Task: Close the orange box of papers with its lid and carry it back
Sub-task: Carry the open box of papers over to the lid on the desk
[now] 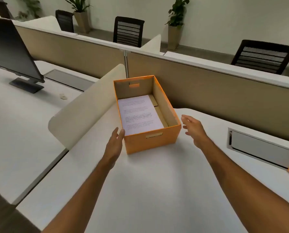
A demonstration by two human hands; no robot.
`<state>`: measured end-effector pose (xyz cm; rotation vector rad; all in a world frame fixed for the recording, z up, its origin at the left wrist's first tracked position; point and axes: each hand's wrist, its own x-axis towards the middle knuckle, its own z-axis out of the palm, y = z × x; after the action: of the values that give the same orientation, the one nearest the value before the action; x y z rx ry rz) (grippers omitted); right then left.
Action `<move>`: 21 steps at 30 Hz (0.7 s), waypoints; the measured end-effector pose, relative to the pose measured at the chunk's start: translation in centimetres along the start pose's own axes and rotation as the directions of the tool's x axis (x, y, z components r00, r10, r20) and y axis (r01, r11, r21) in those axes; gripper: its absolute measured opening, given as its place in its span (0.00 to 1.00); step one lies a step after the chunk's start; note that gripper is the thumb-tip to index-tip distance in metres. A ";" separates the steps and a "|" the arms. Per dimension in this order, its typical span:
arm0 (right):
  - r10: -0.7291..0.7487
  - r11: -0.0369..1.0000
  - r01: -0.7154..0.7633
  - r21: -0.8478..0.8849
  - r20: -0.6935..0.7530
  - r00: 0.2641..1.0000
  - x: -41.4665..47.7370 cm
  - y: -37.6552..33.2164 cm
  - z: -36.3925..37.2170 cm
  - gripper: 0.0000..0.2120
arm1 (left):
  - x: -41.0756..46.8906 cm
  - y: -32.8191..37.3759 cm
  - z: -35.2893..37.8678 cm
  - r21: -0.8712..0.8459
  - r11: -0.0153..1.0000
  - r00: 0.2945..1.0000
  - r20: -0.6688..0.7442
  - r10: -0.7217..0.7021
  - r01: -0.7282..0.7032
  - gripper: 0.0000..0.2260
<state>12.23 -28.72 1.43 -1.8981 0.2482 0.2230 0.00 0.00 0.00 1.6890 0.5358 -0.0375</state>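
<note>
While the orange box (150, 140) sits lidless, both hands flank it, spread and empty.

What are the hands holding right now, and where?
Nothing. The left hand lies open against the orange box at its near left corner; the right hand is open, clear of it.

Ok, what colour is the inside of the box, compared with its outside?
Plain brown cardboard inside the box, orange outside. The head view shows both clearly.
</note>
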 end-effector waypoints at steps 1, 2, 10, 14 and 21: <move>0.032 0.999 -0.032 0.017 0.006 0.999 0.3 -0.1 0.2 0.21 | 0.3 0.0 0.1 -0.047 0.999 1.000 0.007 -0.021 0.022 0.36; 0.064 0.997 -0.065 0.040 0.016 0.998 0.6 -0.1 0.3 0.21 | 0.7 -0.1 0.2 -0.094 0.994 0.999 0.017 -0.047 0.048 0.34; 0.164 0.969 -0.205 0.142 0.257 0.952 1.3 0.3 0.4 0.17 | 2.2 -1.4 -0.6 -0.232 0.959 0.974 0.194 -0.119 0.163 0.33; 0.128 0.963 -0.193 0.191 0.309 0.942 1.2 0.5 0.1 0.19 | 2.2 -1.0 -0.7 -0.277 0.951 0.973 0.215 -0.077 0.136 0.23; 0.091 0.968 -0.151 0.202 0.277 0.956 -0.2 1.0 -1.0 0.22 | 1.5 -0.5 -0.9 -0.286 0.952 0.982 0.182 -0.057 0.108 0.21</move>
<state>11.79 -30.04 0.88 -1.6120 0.1990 0.5098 0.87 1.38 -0.71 1.3559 0.4578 -0.1555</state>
